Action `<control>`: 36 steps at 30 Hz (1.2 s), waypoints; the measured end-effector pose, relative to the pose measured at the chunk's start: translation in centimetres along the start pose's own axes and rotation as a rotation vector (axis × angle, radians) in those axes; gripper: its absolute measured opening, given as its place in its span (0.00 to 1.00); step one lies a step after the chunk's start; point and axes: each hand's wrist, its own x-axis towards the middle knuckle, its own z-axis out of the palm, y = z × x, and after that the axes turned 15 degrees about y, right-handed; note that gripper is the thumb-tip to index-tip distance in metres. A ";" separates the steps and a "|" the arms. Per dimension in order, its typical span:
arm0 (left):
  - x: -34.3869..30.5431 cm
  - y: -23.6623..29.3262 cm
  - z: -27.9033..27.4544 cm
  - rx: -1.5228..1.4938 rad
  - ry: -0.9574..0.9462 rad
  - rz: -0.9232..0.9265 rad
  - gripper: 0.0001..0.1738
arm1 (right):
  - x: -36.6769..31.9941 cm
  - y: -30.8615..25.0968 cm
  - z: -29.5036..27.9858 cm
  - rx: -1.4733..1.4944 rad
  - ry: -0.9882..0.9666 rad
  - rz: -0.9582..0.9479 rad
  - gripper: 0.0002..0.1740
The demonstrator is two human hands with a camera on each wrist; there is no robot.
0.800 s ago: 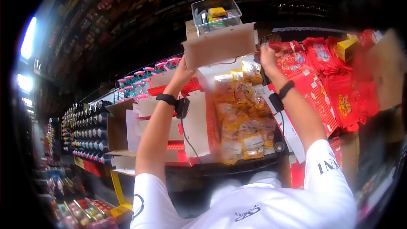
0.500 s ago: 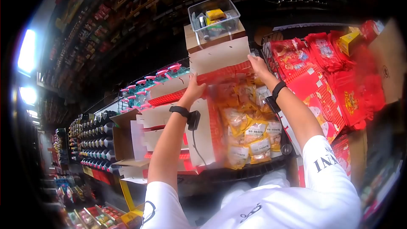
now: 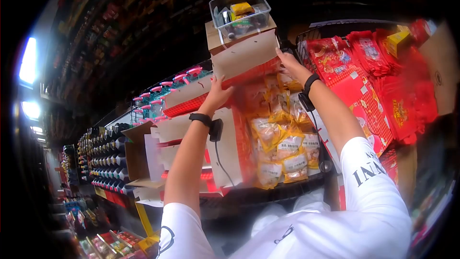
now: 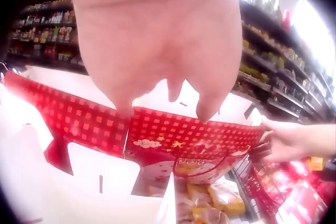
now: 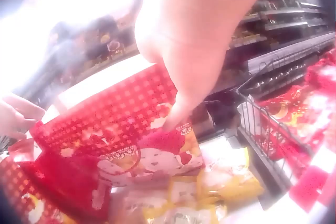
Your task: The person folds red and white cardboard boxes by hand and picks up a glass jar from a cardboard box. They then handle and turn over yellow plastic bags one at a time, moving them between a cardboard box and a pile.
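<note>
A red checkered cardboard box [image 3: 251, 73] with a raised whitish flap [image 3: 244, 55] stands behind yellow snack packs [image 3: 280, 136]. My right hand [image 3: 291, 65] pinches the box's right edge, its thumb on the printed face in the right wrist view. At the box's left corner is my left hand [image 3: 218, 97], fingers spread and fairly straight. In the left wrist view the fingertips of that hand [image 4: 163, 40] overlap the checkered panel [image 4: 194, 140]; whether they press on it I cannot tell. More whitish-flapped red boxes [image 3: 179, 124] lie left of the packs.
Behind the box, a clear bin [image 3: 242, 14] of small items sits on a brown carton [image 3: 215, 36]. Red packages [image 3: 397, 110] fill the right side beside a wire basket [image 5: 273, 124]. Dark bottles [image 3: 103, 153] and pink-topped items [image 3: 158, 98] stand at left.
The box has come down from its raised tilt, and its checkered side now shows. My left hand has loosened from the flap and spread its fingers; my right hand keeps the right edge.
</note>
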 end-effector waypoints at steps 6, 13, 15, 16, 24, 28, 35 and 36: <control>-0.4 0.6 -1.1 0.139 -0.036 -0.116 0.41 | -2.2 -0.1 -0.1 -0.682 0.116 -0.556 0.34; -5.1 2.2 -2.7 0.090 0.238 0.226 0.29 | -5.5 -1.7 1.9 -0.920 0.364 -0.672 0.24; -8.4 4.6 -4.6 -0.051 0.255 0.260 0.26 | -3.8 -1.2 1.3 -0.994 0.407 -0.624 0.26; -11.1 7.4 -5.6 -0.323 0.226 0.118 0.24 | -3.6 -1.4 1.0 -0.988 0.413 -0.610 0.27; -31.5 11.4 -9.4 0.092 0.313 0.330 0.18 | -14.9 -8.6 -3.6 -0.780 0.298 -0.649 0.30; -37.2 10.0 -8.2 0.053 0.191 0.263 0.17 | -31.0 -12.5 -8.2 -0.451 0.217 -0.956 0.23; -39.2 10.6 -3.9 -0.044 -0.033 0.404 0.15 | -54.6 -21.4 -12.8 -0.509 -0.300 -1.630 0.26; -39.2 11.2 -3.3 -0.071 -0.050 0.434 0.14 | -56.0 -21.7 -12.7 -0.520 -0.395 -1.675 0.25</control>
